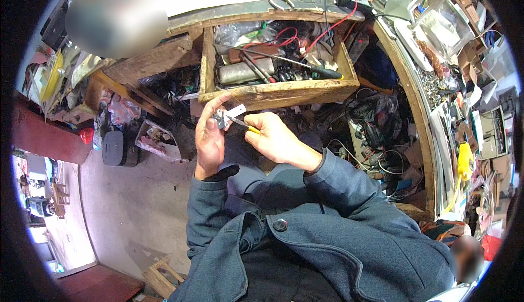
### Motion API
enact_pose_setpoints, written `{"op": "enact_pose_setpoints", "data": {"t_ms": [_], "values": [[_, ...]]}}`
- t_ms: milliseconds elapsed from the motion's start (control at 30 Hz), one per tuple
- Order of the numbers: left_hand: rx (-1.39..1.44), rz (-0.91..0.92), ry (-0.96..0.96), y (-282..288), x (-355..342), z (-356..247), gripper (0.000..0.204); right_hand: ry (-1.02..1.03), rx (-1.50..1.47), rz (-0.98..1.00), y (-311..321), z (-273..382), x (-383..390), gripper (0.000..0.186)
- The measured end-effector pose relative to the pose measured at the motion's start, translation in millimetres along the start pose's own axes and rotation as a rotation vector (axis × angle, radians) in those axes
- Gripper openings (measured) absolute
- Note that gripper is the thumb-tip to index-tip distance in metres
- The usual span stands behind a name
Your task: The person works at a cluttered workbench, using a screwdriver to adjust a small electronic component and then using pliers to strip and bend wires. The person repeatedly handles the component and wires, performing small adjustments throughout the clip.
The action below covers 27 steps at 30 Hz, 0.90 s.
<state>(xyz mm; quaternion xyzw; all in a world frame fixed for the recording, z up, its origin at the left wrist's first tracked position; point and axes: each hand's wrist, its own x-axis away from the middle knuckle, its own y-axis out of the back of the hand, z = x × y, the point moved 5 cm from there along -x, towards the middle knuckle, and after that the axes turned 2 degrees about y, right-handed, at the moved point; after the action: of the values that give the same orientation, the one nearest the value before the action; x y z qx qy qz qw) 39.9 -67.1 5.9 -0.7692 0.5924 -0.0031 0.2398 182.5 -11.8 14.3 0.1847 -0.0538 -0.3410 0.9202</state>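
Note:
My left hand [209,145] is raised in front of the open drawer, closed on a small metal part [221,118] between thumb and fingers. A pale flat tab [236,111] sticks out beside that part toward the right. In my right hand [278,139] is a slim screwdriver [253,129] with a yellow handle, gripped between thumb and forefinger. Its thin shaft points left at the metal part and seems to touch it. The part's exact kind is too small to make out, and my fingers cover some of it.
Just beyond my hands the wooden drawer [289,96] holds tools, a long screwdriver [325,73] and red test leads [330,22]. Cluttered wooden benches surround me, with pliers [279,0] on the far one. A black bin [113,148] and an open box [160,140] stand on the floor at left.

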Motion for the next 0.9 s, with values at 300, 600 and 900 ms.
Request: {"op": "enact_pose_setpoints", "data": {"t_ms": [300, 600, 900], "values": [[-0.056, -0.02, -0.007, -5.8, 1.7, -1.1, 0.083, 0.251, 0.528, -0.207, 12.8, 28.8, 5.1, 0.014], [0.104, -0.213, -0.08, 0.3, 4.0, -6.1, 0.044, 0.104, 0.035, 0.178, 11.3, 7.6, -15.1, 0.032], [0.092, -0.358, -0.075, 33.8, 5.8, -14.6, 0.041, 0.115, 0.961, -0.379, 128.9, 24.7, -47.9, 0.032]]}}
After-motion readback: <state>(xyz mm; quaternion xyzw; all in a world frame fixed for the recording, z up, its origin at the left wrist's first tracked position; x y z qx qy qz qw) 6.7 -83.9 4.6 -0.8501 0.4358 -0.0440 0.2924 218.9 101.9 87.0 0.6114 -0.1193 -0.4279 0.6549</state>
